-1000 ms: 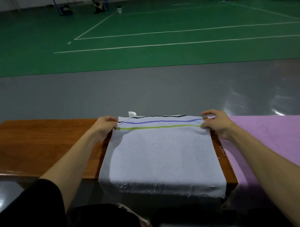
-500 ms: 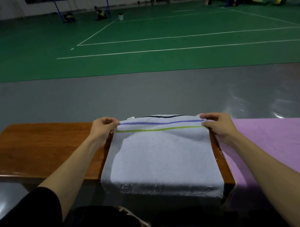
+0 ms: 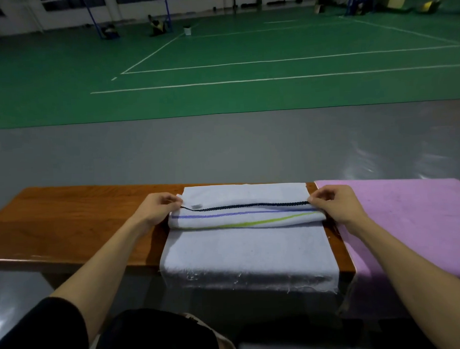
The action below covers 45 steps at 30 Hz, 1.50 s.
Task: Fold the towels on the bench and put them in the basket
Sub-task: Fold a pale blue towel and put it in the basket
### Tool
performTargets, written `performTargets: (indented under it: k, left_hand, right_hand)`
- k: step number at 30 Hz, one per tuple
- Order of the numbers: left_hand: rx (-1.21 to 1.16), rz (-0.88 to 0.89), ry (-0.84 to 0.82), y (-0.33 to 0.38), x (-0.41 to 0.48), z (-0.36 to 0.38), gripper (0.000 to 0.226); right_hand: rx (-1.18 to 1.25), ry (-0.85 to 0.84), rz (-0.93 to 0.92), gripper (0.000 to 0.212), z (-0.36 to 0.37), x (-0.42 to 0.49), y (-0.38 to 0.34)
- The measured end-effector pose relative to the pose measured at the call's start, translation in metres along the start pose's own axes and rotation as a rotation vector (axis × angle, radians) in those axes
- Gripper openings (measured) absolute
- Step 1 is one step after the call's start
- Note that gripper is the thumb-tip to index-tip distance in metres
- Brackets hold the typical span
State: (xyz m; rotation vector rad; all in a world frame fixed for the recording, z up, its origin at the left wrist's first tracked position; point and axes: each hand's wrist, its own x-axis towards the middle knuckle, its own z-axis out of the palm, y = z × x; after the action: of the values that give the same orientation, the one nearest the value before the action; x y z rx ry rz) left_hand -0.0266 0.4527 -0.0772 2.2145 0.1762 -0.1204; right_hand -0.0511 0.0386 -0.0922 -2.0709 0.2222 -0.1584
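A white towel [image 3: 247, 249] with black, blue and lime stripes lies across the wooden bench [image 3: 69, 224], its frayed near edge hanging over the front. Its striped end is turned back over the far part. My left hand [image 3: 159, 206] pinches the left corner of that striped end. My right hand [image 3: 334, 203] pinches the right corner. A pink towel [image 3: 408, 220] lies flat on the bench to the right, draping over the front edge. No basket is in view.
Grey floor runs beyond the bench, then a green court with white lines. Bags and a small white bucket [image 3: 187, 30] sit far off by the wall. My knees [image 3: 156, 336] are just below the bench's front edge.
Both hands have lifted the striped end and rolled it over, so the black edge now lies on top of the towel's far part. The view has tilted up.
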Motion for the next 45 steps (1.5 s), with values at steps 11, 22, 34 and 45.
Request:
performTargets:
  k: [11,22,34,45]
  left_hand:
    - [-0.058,0.101,0.177,0.004,0.043,0.015,0.003]
    - [0.300,0.129,0.165,-0.001,0.073,0.018,0.018]
    - [0.373,0.192,0.183,0.004,0.084,0.024,0.014]
    - [0.439,0.109,0.096,0.009,0.078,0.022,0.009]
  right_hand:
    - [-0.051,-0.016,-0.015,0.018,0.012,0.033,-0.003]
    - [-0.230,0.046,-0.005,0.010,0.025,0.056,-0.004]
    - [-0.447,0.047,-0.009,0.007,0.026,0.073,-0.004]
    - [-0.603,-0.116,0.094,0.006,0.031,0.084,-0.010]
